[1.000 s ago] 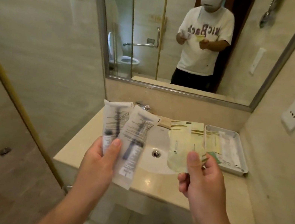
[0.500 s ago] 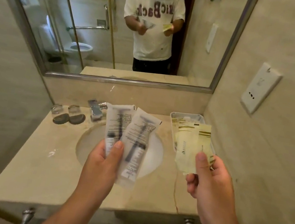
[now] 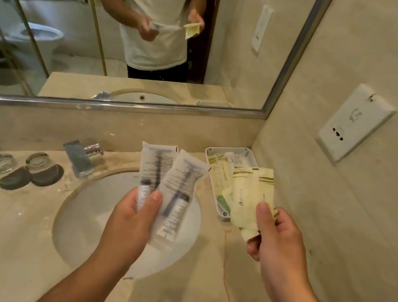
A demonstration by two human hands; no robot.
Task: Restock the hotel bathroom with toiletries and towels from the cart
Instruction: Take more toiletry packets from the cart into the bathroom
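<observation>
The mirror (image 3: 159, 37) fills the wall beyond both my hands, and it reflects a person in a white printed T-shirt holding packets at the waist. Under it the pale stone bench (image 3: 7, 223) runs below my forearms. The white oval basin (image 3: 91, 214) is sunk into it, directly beneath my left hand (image 3: 129, 223). A white socket plate (image 3: 354, 122) sits on the side wall, up and beyond my right hand (image 3: 279, 245).

A chrome tap (image 3: 80, 156) stands at the basin's far rim, beyond and left of my left hand. Further left, near the back of the bench, are two glasses (image 3: 36, 160), each touching a dark round disc (image 3: 46, 175). A white tray (image 3: 243, 151) lies in the far right corner of the bench, just beyond my right hand, with pale packets in it.

My left hand grips two clear sachets (image 3: 179, 195), fanned apart above the basin. Its thumb is pressed across their lower ends, and each sachet shows a dark, long-handled item inside. My right hand pinches pale yellow sachets (image 3: 250, 200) with olive stripes, thumb on top and fingers curled underneath. It holds them over the near end of the tray.
</observation>
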